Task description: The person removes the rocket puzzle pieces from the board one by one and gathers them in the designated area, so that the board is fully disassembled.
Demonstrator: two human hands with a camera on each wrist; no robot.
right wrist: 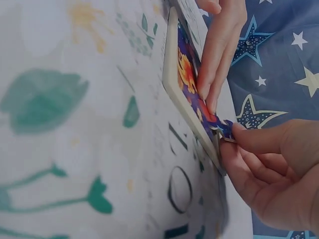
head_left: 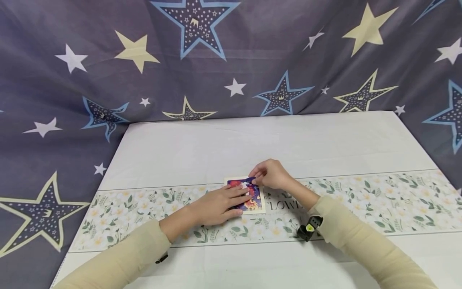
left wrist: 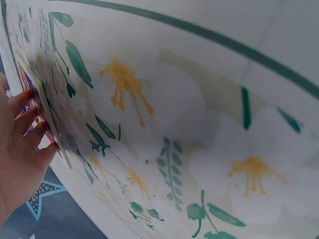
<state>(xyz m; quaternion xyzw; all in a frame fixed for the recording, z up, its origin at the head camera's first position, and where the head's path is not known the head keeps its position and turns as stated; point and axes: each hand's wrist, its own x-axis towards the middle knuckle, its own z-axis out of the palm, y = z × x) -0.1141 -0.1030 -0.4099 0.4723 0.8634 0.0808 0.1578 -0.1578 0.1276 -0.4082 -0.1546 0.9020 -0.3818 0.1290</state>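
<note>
Clearly, the small pale-rimmed picture board (head_left: 262, 204) lies flat on the flowered cloth strip (head_left: 375, 200), beneath one hand and beside the other. From the board's left side, the left hand (head_left: 218, 204) reaches over it, fingers lying extended across the picture. At the board's far right corner, the right hand (head_left: 271, 175) pinches a dark blue piece (right wrist: 227, 130) between thumb and fingers (whether left fingertips touch that piece, I cannot tell).

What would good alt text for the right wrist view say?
A person's right hand pinches a small dark blue piece at one corner of a colourful, cream-edged board, while the left hand touches the board. Beneath is a flower-patterned cloth.
</note>
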